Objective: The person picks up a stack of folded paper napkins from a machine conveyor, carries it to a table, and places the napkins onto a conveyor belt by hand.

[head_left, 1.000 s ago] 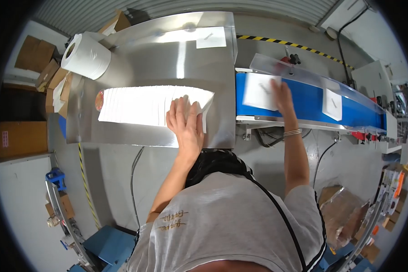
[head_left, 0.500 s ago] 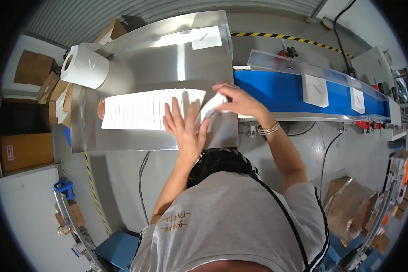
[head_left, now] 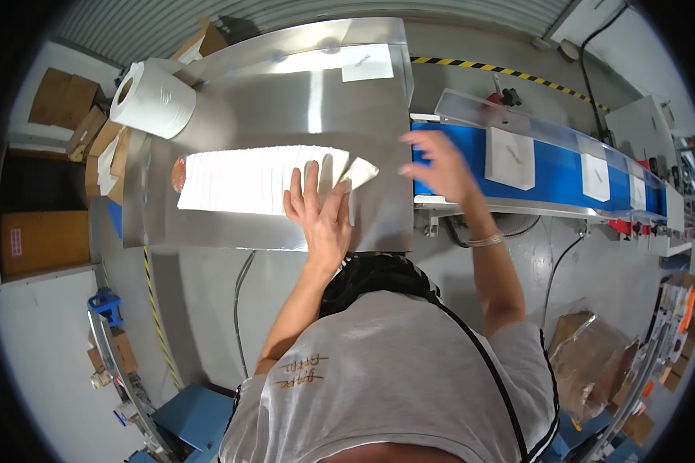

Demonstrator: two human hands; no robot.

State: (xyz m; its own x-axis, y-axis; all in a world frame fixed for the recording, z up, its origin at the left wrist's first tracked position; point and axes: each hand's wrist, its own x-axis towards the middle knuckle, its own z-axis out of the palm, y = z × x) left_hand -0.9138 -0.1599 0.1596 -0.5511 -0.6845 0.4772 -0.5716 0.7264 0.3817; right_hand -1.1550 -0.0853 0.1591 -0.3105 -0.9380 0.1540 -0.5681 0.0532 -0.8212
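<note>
Factory workshop: blue conveyor belt (head_left: 556, 171), metal table (head_left: 247, 108).

The row of pieces (head_left: 239, 180) lies on the table (head_left: 247, 112), left of the conveyor (head_left: 557, 176).

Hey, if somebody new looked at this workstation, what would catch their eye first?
Probably the vivid blue conveyor belt on the right, carrying flat white squares. Next, the long row of white pieces on the metal table, its right end under the left hand. The big white roll also stands out, at the table's far left.
</note>
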